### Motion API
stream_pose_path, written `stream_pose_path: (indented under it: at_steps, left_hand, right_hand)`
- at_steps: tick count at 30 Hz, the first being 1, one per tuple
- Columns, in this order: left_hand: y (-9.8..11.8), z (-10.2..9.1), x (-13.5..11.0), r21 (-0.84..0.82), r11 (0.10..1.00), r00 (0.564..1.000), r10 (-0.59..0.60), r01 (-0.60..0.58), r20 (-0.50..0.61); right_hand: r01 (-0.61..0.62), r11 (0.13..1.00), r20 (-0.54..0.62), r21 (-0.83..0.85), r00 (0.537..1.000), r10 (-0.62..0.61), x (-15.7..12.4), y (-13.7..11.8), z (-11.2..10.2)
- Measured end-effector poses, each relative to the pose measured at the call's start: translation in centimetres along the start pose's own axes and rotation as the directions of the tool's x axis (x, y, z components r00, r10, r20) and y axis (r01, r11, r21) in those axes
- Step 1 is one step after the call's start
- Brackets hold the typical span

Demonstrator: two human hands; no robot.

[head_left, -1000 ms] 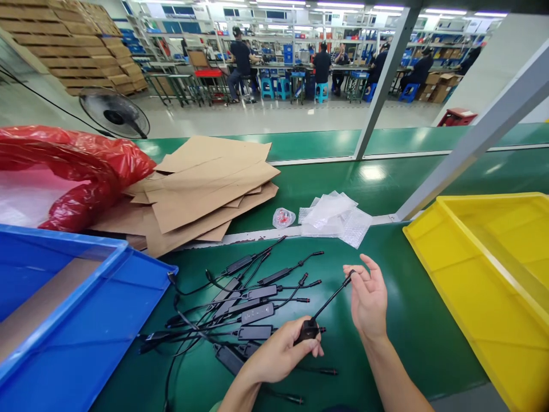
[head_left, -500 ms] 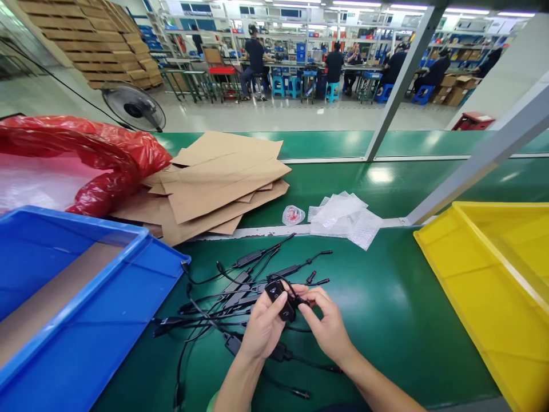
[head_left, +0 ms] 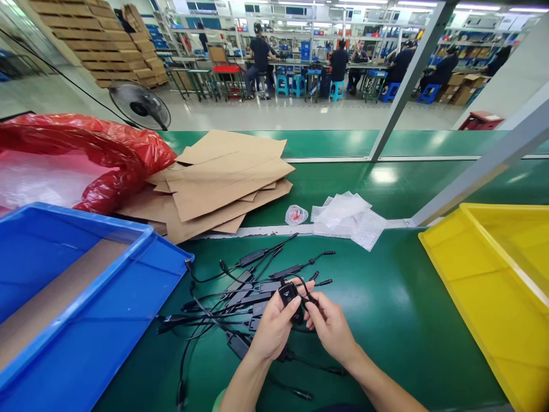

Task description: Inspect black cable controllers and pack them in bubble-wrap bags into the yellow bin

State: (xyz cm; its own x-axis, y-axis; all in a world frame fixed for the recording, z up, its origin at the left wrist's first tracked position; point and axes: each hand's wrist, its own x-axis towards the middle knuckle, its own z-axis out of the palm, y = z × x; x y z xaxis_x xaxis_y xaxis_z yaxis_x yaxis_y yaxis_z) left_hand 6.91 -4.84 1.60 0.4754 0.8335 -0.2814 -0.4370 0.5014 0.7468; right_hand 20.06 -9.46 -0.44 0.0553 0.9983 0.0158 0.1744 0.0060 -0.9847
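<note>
My left hand [head_left: 277, 320] is closed on a small black control box [head_left: 289, 294] with white symbols on its face, the thumb resting on its front. From the top of the box a black cable [head_left: 303, 281] loops over to my right hand [head_left: 332, 326], whose thumb and fingers pinch it close beside the box. The exact part under those fingertips is partly hidden. Beneath and left of my hands, several black cables with inline boxes [head_left: 240, 286] lie tangled on the green table [head_left: 386, 320].
A blue bin [head_left: 141, 274] stands at left, a yellow bin [head_left: 493, 274] at right. Behind the cables lie cardboard sheets [head_left: 231, 177], a small clear plastic dish [head_left: 296, 214] and bubble-wrap pieces [head_left: 347, 214]. A red plastic bag [head_left: 146, 151] sits at back left. A metal post [head_left: 484, 154] rises at right.
Both hands and the control box have shifted slightly right in the picture, as the whole view has. The box is turned a little more upright. The grip stays the same.
</note>
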Motion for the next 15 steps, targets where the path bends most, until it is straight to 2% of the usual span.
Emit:
stream_pose_path:
  at_steps: [5, 8, 10, 12, 14, 15]
  left_hand:
    - [0.0, 0.1, 0.1, -0.011, 1.0, 1.0, -0.027, 0.027, -0.007]
    - [0.2, -0.1, 0.3, 0.044, 0.999, 1.0, 0.02, -0.02, 0.01]
    - [0.3, -0.2, 0.4, 0.14, 0.987, 0.997, 0.076, -0.076, 0.005]
    - [0.3, -0.3, 0.3, 0.249, 0.963, 0.995, 0.102, -0.104, 0.02]
    - [0.3, -0.3, 0.2, 0.32, 0.942, 0.994, 0.08, -0.099, 0.073]
    - [0.3, -0.3, 0.1, 0.343, 0.935, 0.992, 0.052, -0.087, 0.111]
  right_hand:
    - [0.062, 0.966, 0.008, -0.251, 0.998, -0.062, 0.1, 0.0, -0.3]
    - [0.103, 0.946, 0.04, -0.306, 0.995, -0.095, 0.3, -0.4, -0.7]
    - [0.118, 0.954, 0.02, -0.275, 0.993, -0.117, 0.4, -0.7, -1.2]
    - [0.119, 0.971, -0.066, -0.206, 0.989, -0.136, 0.5, -1.1, -1.7]
    - [0.132, 0.983, -0.117, -0.127, 0.982, -0.147, 0.6, -1.4, -2.3]
    - [0.137, 0.987, -0.101, -0.079, 0.984, -0.144, 0.6, -1.5, -2.5]
